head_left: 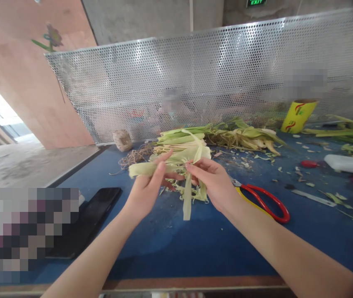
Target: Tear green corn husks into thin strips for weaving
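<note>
Pale green corn husk strips (187, 203) are held between my two hands over the blue table. My left hand (151, 178) is closed around one side, with a husk strip (142, 169) passing under the thumb and sticking out to the left. My right hand (209, 176) pinches the husk near the middle, thumb against fingers. One strip hangs straight down and another rises to the upper right. Curled, frayed husk bits (199, 192) show below the hands. Some fingertips are hidden behind the husk.
Behind my hands lies a pile of corn husks (238, 136). Red-handled scissors (269, 203) lie right of my right hand, a black phone (86, 223) at the left. Twine (135, 157), a yellow roll (298, 116) and a thin blade (314, 198) are on the table. A perforated metal screen (195, 74) stands behind.
</note>
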`<state>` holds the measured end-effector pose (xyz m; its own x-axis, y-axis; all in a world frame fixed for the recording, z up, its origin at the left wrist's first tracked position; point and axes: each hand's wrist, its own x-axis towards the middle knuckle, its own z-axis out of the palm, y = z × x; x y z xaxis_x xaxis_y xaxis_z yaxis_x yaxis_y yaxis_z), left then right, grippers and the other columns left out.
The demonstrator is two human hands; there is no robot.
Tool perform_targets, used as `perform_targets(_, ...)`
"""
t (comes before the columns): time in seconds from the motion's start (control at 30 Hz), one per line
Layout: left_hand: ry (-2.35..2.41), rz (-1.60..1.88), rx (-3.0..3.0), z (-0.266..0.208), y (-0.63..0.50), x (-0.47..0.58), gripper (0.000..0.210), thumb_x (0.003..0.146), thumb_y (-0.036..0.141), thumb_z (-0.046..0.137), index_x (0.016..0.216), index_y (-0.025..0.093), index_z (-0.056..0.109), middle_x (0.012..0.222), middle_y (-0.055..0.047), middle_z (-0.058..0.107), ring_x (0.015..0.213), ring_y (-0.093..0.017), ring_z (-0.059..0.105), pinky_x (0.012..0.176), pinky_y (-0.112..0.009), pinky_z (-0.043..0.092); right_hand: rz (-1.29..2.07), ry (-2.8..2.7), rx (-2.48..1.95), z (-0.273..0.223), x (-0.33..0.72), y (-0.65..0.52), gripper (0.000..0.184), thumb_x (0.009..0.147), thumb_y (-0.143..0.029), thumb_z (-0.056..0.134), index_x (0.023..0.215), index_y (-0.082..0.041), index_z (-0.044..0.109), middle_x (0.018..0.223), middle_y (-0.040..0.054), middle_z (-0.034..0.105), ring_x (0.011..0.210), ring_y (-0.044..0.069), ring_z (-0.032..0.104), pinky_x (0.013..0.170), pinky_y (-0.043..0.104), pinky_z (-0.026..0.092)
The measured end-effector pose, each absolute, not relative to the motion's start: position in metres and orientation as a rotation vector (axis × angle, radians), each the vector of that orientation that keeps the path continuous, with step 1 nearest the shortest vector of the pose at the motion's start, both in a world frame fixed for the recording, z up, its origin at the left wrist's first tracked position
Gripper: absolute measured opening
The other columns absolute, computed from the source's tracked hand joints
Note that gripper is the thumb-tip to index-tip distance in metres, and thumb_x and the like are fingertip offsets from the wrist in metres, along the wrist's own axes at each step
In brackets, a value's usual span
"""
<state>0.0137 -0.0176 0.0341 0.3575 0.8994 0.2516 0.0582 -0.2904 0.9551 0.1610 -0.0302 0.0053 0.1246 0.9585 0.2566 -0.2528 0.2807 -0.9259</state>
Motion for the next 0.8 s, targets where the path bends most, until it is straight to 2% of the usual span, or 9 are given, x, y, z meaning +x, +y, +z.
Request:
perform_targets(0.07,0.842,0.964,1.657,0.0298,-0.0173,0.0151,0.044,0.07,0.039,0.062,0.109,0.019,0.059,0.093,-0.008,0.067,0.076,-0.019,0.062,0.066,-0.031,0.05,1.098,-1.065,-0.85,0.0042,0.1614,-0.0295,0.016,0.063,-0.034,0.069,0.068,-0.02,0.064,0.054,-0.0045,0.052,0.047,0.006,0.042,0.045,0.021,0.034)
perform_targets(0.13,0.901,0.886,1.713,0.0259,-0.0155,0.0161,0.023,0.064,0.032,0.069,0.083,0.019,0.069,0.106,-0.008,0.062,0.078,-0.019,0.062,0.069,-0.03,0.049,1.134,-1.094,-0.838,0.0041,0.1611,-0.0292,0.018,0.063,-0.034,0.068,0.071,-0.019,0.064,0.053,-0.0043,0.051,0.046,0.007,0.042,0.043,0.021,0.033)
perform_targets(0.17,0.955,0.878,1.745,0.025,-0.0144,0.0163,0.014,0.063,0.031,0.069,0.069,0.018,0.069,0.106,-0.008,0.062,0.078,-0.018,0.061,0.069,-0.029,0.049,1.137,-1.108,-0.836,0.0042,0.161,-0.029,0.018,0.063,-0.034,0.068,0.072,-0.019,0.065,0.053,-0.0043,0.051,0.045,0.007,0.041,0.043,0.022,0.033)
perform_targets(0.27,1.096,0.933,1.819,0.0272,-0.0119,0.016,0.021,0.065,0.03,0.067,0.049,0.017,0.062,0.089,-0.008,0.066,0.077,-0.018,0.06,0.07,-0.028,0.046,1.1,-1.096,-0.825,0.0047,0.1616,-0.0279,0.017,0.063,-0.032,0.068,0.073,-0.019,0.066,0.052,-0.0043,0.051,0.042,0.006,0.039,0.042,0.023,0.031)
perform_targets(0.47,1.091,0.895,1.771,0.029,-0.013,0.0155,0.021,0.064,0.03,0.067,0.05,0.017,0.059,0.062,-0.001,0.06,0.059,-0.012,0.054,0.06,-0.025,0.044,1.095,-0.923,-0.707,0.003,0.1629,-0.0243,0.01,0.062,-0.026,0.07,0.067,-0.019,0.065,0.06,-0.0024,0.055,0.042,0.005,0.04,0.04,0.022,0.03)
perform_targets(0.67,1.048,0.965,1.782,0.027,-0.0158,0.0141,0.019,0.063,0.026,0.067,0.054,0.017,0.053,0.056,0.002,0.055,0.056,-0.01,0.053,0.056,-0.022,0.043,1.249,-0.952,-0.716,0.0075,0.1664,-0.0263,0.015,0.064,-0.032,0.069,0.069,-0.019,0.067,0.055,-0.0025,0.049,0.05,0.008,0.043,0.039,0.019,0.033)
perform_targets(0.8,0.889,1.023,1.746,0.0293,-0.0203,0.0151,0.011,0.068,0.025,0.063,0.063,0.017,0.057,0.061,0.0,0.061,0.063,-0.014,0.06,0.059,-0.024,0.047,1.285,-0.972,-0.759,0.0103,0.1668,-0.0304,0.02,0.065,-0.036,0.069,0.079,-0.022,0.07,0.063,-0.001,0.054,0.055,0.007,0.045,0.04,0.017,0.033)
